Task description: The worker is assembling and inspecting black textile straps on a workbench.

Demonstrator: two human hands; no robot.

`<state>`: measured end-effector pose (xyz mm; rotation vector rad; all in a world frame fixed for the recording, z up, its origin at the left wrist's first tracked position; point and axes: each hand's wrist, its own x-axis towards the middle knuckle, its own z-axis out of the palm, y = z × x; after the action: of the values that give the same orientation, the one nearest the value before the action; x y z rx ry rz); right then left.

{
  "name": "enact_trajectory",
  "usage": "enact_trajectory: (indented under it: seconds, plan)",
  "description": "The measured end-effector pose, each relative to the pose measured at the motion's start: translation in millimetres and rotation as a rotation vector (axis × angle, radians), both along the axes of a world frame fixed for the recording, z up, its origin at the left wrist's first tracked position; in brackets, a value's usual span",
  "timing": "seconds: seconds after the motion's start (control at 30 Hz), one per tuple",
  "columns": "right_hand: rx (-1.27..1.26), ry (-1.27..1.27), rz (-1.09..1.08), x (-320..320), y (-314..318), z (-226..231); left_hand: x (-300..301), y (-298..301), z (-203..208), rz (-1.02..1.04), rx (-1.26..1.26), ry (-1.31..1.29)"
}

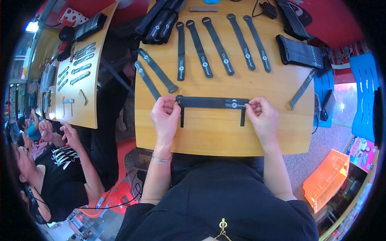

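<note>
Strap [209, 102], one: black, flat, matt, fabric-like, drawn straight at six o'clock on the bench [217, 140]; ring at the nine o'clock end, pale printing toward three. Left hand [165, 116] pinching the ring end between thumb and fingers; right hand [263, 118] pinching the printed end likewise. Short dark strips [182, 118], two, pointing to six below the held ends; attachment unclear. Similar straps [217, 46], five, ring-ended, side by side at twelve; slanting pair [157, 71] between nine and ten; single tilted strap [302, 90] at three. Dark slab-shaped stack [299, 52] at two; black bundle [161, 26] of long pieces between ten and eleven. Bench top: smooth, yellow-brown, wood-grained. Room, by the whole view's dial: second wood-toned bench [86, 108] at ten, bearing further dark straps [80, 77]; co-worker [60, 197] in black top at eight; orange openwork crate [326, 180] at four; speckled grey floor [295, 174]; slotted blue plastic chair [363, 92] at three.
</note>
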<state>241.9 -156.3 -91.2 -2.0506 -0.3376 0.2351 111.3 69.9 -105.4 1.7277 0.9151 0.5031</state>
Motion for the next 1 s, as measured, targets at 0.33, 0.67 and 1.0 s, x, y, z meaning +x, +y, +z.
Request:
enact_trajectory:
  seconds: [0.33, 0.67, 1.0]
  plan:
    - [-0.026, -0.052, 0.025, 1, -1, 3, 1, -1, 1, -0.009, 0.035, 0.019]
    - [0.031, -0.04, 0.048, 4, -5, -3, -3, -1, -1, 0.012, 0.058, 0.005]
    - [-0.154, -0.565, 0.54, -31, 17, 16, -7, -36, 33, -0.534, 0.928, 0.015]
